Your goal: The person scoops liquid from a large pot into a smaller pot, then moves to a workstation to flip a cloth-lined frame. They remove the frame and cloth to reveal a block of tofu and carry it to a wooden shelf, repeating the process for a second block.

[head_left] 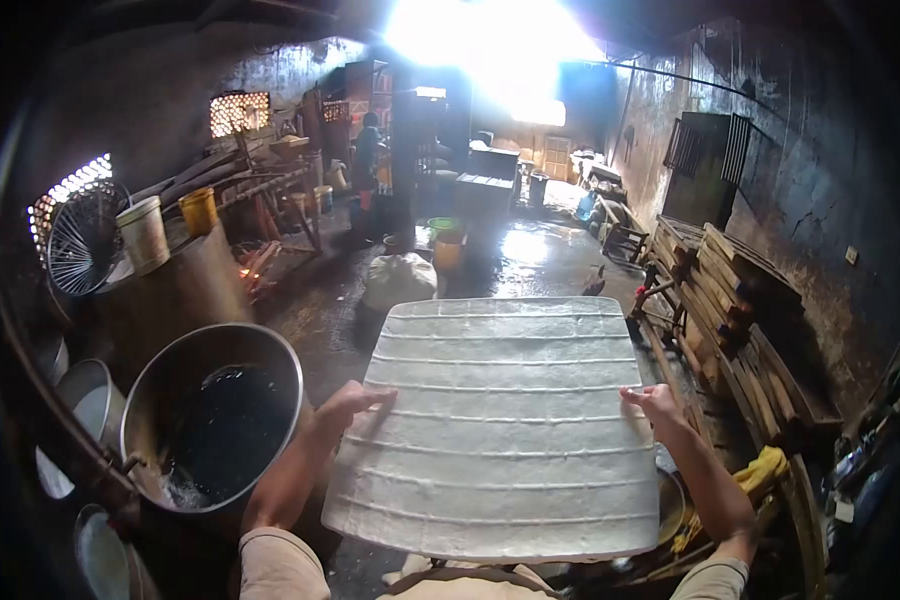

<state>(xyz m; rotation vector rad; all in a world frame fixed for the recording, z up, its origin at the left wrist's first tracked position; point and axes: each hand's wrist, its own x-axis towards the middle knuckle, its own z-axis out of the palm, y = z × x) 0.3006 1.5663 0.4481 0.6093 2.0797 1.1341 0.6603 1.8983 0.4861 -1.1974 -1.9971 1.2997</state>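
Observation:
A broad white slab (pixel 500 430) with raised parallel ridges running across it fills the middle of the head view, in front of my body. My left hand (pixel 355 402) grips its left edge, thumb lying on the upper face. On the opposite edge my right hand (pixel 653 402) is closed the same way, thumb on top. The fingers under the slab are hidden. Left of my left forearm stands a large round metal vat (pixel 295 385) with dark liquid in it.
Wooden boards and frames (pixel 730 330) lean along the right wall. Buckets (pixel 142 235) stand on a ledge at the left, near a fire (pixel 255 268). Ahead lie a white sack (pixel 400 280) and a wet floor (pixel 525 245). A person (pixel 368 150) stands in the background.

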